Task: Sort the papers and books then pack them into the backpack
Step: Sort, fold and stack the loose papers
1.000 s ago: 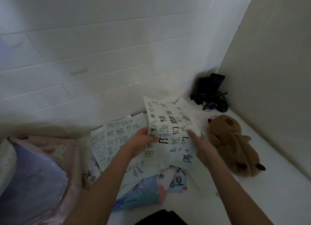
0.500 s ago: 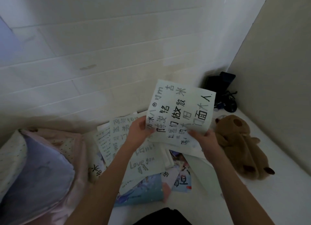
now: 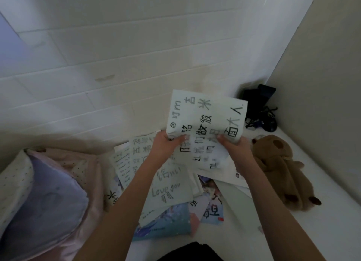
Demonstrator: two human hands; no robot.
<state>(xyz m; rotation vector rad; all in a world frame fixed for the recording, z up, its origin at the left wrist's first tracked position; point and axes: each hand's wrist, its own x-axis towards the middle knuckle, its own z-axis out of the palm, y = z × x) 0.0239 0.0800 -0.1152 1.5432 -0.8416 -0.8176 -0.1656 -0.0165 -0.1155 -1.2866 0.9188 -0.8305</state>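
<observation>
I hold a small stack of white sheets (image 3: 207,116) covered in large handwritten black characters, raised above the white surface. My left hand (image 3: 166,145) pinches the stack's lower left edge and my right hand (image 3: 234,146) grips its lower right part. Beneath my arms lies a loose pile of more written papers (image 3: 168,184), one reading "Love you", on top of colourful booklets (image 3: 166,223). A dark shape (image 3: 191,252) at the bottom edge is too cut off to identify.
A brown plush toy (image 3: 281,171) lies right of the pile. Black gear with cables (image 3: 259,108) sits in the far right corner. A purple and pink pillow with dotted bedding (image 3: 45,198) fills the left. White panelled wall behind, beige wall on the right.
Both hands have lifted the written sheets up off the pile and now hold them higher and more upright. The view has shifted slightly.
</observation>
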